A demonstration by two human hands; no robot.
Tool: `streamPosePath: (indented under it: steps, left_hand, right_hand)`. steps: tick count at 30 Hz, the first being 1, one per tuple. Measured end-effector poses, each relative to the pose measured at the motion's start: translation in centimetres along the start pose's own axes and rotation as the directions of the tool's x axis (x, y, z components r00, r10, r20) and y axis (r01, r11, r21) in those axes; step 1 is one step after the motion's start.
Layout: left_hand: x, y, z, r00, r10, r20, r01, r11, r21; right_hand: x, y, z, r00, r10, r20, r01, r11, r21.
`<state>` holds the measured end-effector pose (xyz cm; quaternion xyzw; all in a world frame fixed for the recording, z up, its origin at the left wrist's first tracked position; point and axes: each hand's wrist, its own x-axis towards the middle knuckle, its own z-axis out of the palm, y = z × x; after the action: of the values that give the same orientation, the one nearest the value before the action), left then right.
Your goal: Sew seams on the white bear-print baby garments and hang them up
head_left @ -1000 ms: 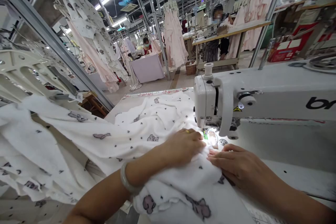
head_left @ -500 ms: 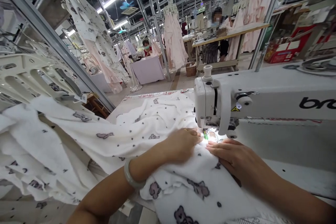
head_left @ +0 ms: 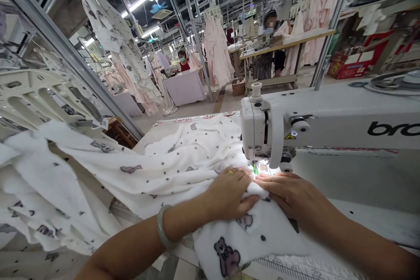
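White fleece fabric [head_left: 226,140] printed with bears and small dark dots spreads over the sewing table and under the sewing machine [head_left: 259,127]. My left hand [head_left: 228,192], wearing a ring and a pale bangle, has a fold of the fabric between thumb and fingers, just left of the needle. On the other side, my right hand [head_left: 292,192] lies with outstretched fingers pressed on the fabric, close to the lit presser foot [head_left: 255,168]. Its fingertips nearly meet those of my left hand. Green shows on the presser foot. The needle tip is too small to make out.
More printed fabric [head_left: 78,162] drapes down at the left, beside a white plastic hanger rack [head_left: 39,87]. A measuring scale [head_left: 285,267] runs along the table's front edge. Behind stand hanging pink garments [head_left: 218,48], a red box [head_left: 351,63] and two people at other machines.
My left hand has drawn slightly back toward me, its thumb now showing against the fabric. The fabric's front part has shifted forward and bunched near the needle. My right hand has moved slightly left.
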<state>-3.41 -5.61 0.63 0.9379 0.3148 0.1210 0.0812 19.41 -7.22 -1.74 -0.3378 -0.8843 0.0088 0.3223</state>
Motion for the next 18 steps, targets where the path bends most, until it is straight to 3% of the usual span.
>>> streamPosePath:
  steps: [5, 10, 13, 15, 18]
  left_hand:
    - [0.3, -2.8, -0.4, 0.982, 0.187, -0.019, -0.188, 0.982, -0.008]
    - [0.1, -4.5, -1.5, 0.919, 0.394, 0.031, -0.395, 0.915, 0.080]
    - [-0.5, -2.8, -1.9, 0.946, 0.321, 0.052, -0.324, 0.923, 0.208]
    - [-1.1, -0.9, -2.1, 0.981, 0.188, 0.053, -0.195, 0.942, 0.271]
    - [-1.6, 1.6, -2.5, 0.995, 0.019, 0.095, -0.049, 0.941, 0.335]
  right_hand:
    - [-0.6, 0.4, 0.3, 0.999, 0.045, -0.010, -0.045, 0.999, 0.013]
    - [-1.5, 1.1, 0.2, 0.988, 0.150, -0.029, -0.151, 0.989, -0.005]
    - [-1.7, 1.2, 0.1, 0.988, 0.151, -0.017, -0.151, 0.989, -0.005]
    - [-1.5, 1.0, 0.0, 0.992, 0.124, 0.003, -0.124, 0.992, 0.001]
    - [-1.2, 0.9, 0.0, 0.996, 0.086, 0.029, -0.086, 0.996, 0.000]
